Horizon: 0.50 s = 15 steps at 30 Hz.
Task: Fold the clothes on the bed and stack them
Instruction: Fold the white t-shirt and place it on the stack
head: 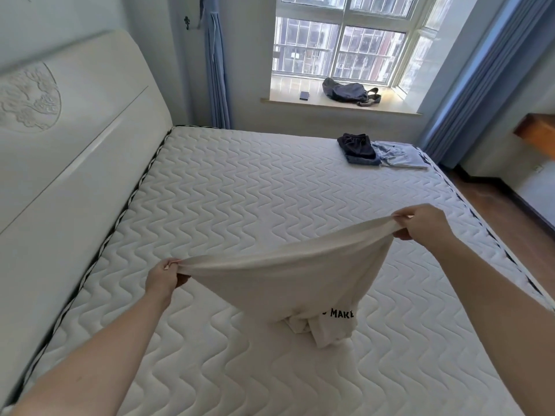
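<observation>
A cream T-shirt (288,280) with black letters "MAKE" hangs stretched between my hands above the white quilted mattress (240,187). My left hand (163,276) pinches one end of its upper edge, and my right hand (420,222) pinches the other end. The shirt's lower part droops and bunches on the mattress. At the far right corner of the bed lie a folded dark navy garment (357,148) and, touching it on the right, a folded light blue garment (399,154).
A white headboard (69,139) runs along the left. A window sill (339,105) at the back holds a dark bag (348,91) and a small dark item (304,95). Blue curtains (480,79) hang right, with wooden floor (516,223) beside the bed.
</observation>
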{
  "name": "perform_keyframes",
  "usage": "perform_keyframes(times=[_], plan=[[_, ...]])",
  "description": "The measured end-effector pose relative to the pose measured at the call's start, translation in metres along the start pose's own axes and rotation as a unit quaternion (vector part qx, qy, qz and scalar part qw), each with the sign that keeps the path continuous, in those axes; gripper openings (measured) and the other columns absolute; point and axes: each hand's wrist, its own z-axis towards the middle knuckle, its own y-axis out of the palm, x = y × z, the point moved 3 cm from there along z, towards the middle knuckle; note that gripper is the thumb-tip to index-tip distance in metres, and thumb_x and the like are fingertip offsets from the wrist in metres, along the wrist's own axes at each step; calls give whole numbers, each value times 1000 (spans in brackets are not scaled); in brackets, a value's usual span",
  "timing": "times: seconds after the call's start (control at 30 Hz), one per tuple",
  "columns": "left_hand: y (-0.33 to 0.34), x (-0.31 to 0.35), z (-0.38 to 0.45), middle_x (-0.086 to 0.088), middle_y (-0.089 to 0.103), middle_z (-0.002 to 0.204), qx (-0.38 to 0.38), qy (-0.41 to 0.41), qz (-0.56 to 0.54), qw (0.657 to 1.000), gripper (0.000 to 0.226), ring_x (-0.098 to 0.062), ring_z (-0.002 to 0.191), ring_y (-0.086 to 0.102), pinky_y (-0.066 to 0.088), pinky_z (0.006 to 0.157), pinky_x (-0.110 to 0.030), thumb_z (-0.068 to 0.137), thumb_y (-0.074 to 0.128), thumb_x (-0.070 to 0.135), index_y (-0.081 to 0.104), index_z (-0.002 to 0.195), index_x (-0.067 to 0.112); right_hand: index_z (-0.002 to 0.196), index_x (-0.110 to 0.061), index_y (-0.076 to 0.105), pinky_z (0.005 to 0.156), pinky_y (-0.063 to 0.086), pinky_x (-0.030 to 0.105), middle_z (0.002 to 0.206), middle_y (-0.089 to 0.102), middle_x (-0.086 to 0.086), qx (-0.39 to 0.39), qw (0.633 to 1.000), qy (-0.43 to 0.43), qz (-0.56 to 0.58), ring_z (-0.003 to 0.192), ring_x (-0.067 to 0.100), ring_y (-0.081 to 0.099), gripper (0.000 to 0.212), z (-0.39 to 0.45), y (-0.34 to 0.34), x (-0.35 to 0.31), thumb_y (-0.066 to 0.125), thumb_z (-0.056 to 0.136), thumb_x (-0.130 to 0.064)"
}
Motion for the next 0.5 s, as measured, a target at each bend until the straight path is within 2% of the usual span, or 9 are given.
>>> perform_keyframes(times=[0.1,0.23,0.3,0.4,0.47,0.5], plan=[[6,25,4,-13,60,87,-42,-2,-40,998,29,-19,72,58,55,50,-16,99,42,-2,63,84,11,102,3,72,51,57,18,87,68,16,-29,987,55,146,69,27,68,15,3,16,8,62,90,3],[19,61,13,-11,63,85,-67,-7,-78,995,23,-16,75,60,54,52,-16,95,46,0,65,85,8,95,7,68,54,58,18,84,67,20,-53,952,116,278,71,26,67,9,15,34,6,66,88,0],[25,80,21,-11,63,88,-73,-2,-81,994,19,-16,75,61,55,54,-15,95,47,3,65,90,6,91,6,67,56,59,21,81,67,19,-33,931,139,336,70,26,67,14,26,39,6,69,89,-8],[29,116,36,-13,63,92,-57,18,-94,994,16,-15,76,61,56,57,-16,94,49,4,65,98,2,86,-3,71,65,60,22,82,70,14,38,939,135,315,71,25,69,20,48,39,17,69,91,-22],[25,144,48,-11,63,91,-24,31,-116,992,11,-14,74,62,56,56,-17,93,53,7,64,89,8,92,-5,73,75,60,25,80,71,9,72,946,137,284,69,21,71,20,62,37,27,69,91,-25],[23,158,54,-9,64,89,-10,34,-125,992,9,-14,72,64,55,55,-18,92,57,11,63,86,10,96,-5,73,75,60,24,78,70,7,78,946,144,281,65,18,71,20,71,36,32,69,91,-24]])
